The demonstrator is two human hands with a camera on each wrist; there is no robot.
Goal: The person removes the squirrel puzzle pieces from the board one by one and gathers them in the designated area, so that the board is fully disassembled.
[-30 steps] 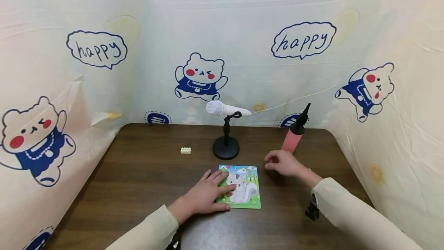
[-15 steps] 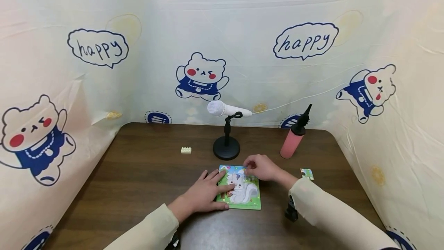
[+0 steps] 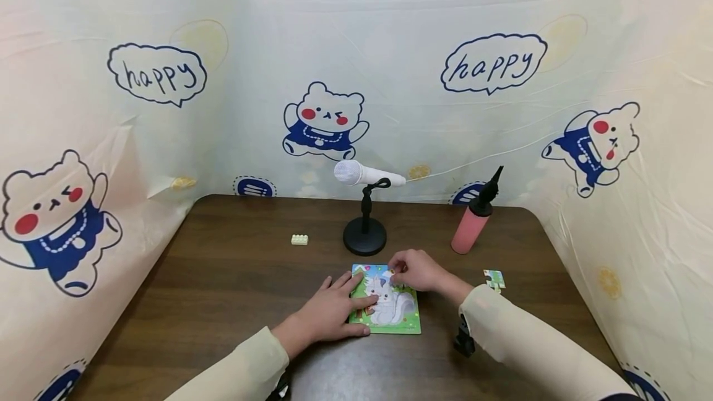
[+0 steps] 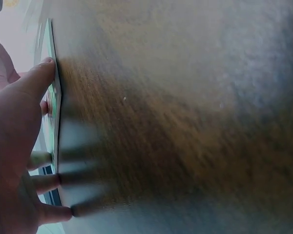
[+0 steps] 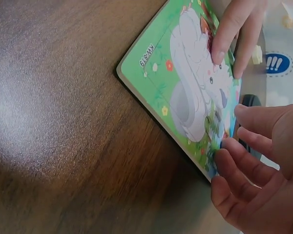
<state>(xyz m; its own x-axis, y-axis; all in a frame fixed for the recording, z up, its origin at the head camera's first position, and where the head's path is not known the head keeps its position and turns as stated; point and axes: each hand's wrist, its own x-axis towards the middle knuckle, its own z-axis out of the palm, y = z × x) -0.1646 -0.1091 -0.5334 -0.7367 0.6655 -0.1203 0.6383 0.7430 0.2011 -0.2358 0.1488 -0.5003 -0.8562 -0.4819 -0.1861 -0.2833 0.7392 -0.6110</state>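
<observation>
A square jigsaw puzzle with a white squirrel on green grass lies flat on the table. My left hand is spread over its left side, fingers straight and fingertips down on the picture. In the left wrist view, the thumb touches the edge of the board. My right hand is over the upper right corner, thumb and fingertips curled together low at the picture. The right wrist view shows the thumb and index finger at either side of a small puzzle piece, partly hidden by the fingers.
Loose puzzle pieces lie to the right, beside the right sleeve. Behind the puzzle stands a white microphone on a black stand. A pink pump bottle stands back right, a cream toy brick back left.
My right hand has moved left from beside the pink bottle onto the puzzle's upper right corner, uncovering the loose pieces. The left hand has stayed put on the board.
</observation>
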